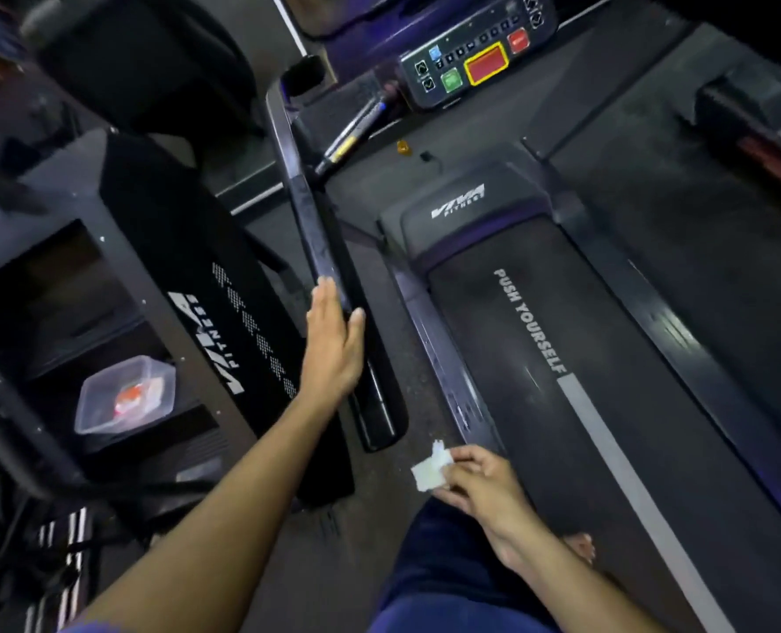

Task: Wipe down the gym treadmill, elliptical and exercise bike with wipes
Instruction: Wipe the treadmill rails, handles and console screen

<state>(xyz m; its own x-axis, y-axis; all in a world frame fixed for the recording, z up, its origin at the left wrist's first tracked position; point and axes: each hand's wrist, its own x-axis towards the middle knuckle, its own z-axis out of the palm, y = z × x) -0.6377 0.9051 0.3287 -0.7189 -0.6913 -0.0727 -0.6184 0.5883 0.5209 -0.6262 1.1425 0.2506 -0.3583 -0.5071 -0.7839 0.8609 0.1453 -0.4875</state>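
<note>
I stand on a dark treadmill whose belt (539, 404) reads "PUSH YOURSELF". Its console (475, 61), with red and green buttons, sits at the top. The long black left handrail (329, 258) slants down from the console. My left hand (333, 344) rests flat against the handrail's lower part, fingers straight and thumb on the far side. My right hand (480, 482) hangs lower, above my knee, and pinches a small white wipe (432, 468) between thumb and fingers.
A second black machine (224, 312) with a VIVA FITNESS logo stands to the left. On its deck lies a clear plastic tub (123, 395) with something red and white inside. Another treadmill (699, 175) lies to the right. A pen (356, 125) lies below the console.
</note>
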